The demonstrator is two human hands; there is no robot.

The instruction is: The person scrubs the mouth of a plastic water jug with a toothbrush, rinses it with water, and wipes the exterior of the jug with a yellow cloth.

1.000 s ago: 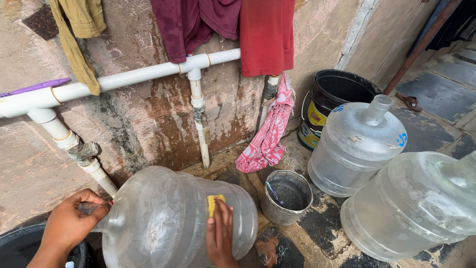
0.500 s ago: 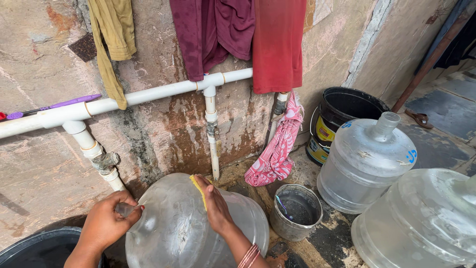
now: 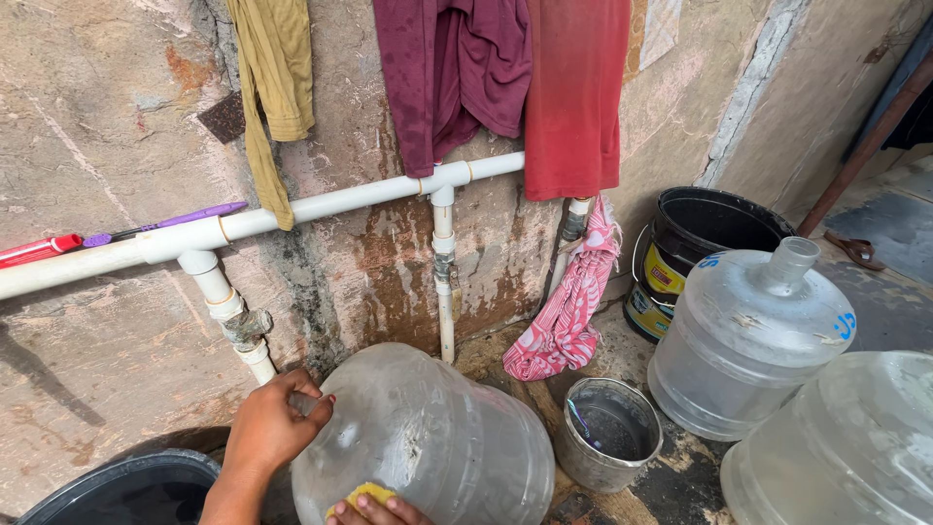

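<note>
A large clear plastic water jug [image 3: 437, 442] lies on its side low in the head view, its neck pointing left. My left hand [image 3: 272, 423] is closed around the jug's neck. At the bottom edge my right hand [image 3: 374, 507] shows only its fingertips, pressing a yellow sponge [image 3: 358, 496] against the near side of the jug. The rest of that hand is cut off by the frame.
A white pipe [image 3: 321, 207] with a tap [image 3: 245, 329] runs along the stained wall under hanging cloths. A small metal pot [image 3: 610, 435], two more clear jugs [image 3: 748, 340] [image 3: 855, 457], a black bucket [image 3: 705, 233] and a dark tub [image 3: 117, 486] stand around.
My right hand with the sponge has slid from the jug's top down its near side to the bottom edge. The left hand stays on the neck. The camera view has shifted.
</note>
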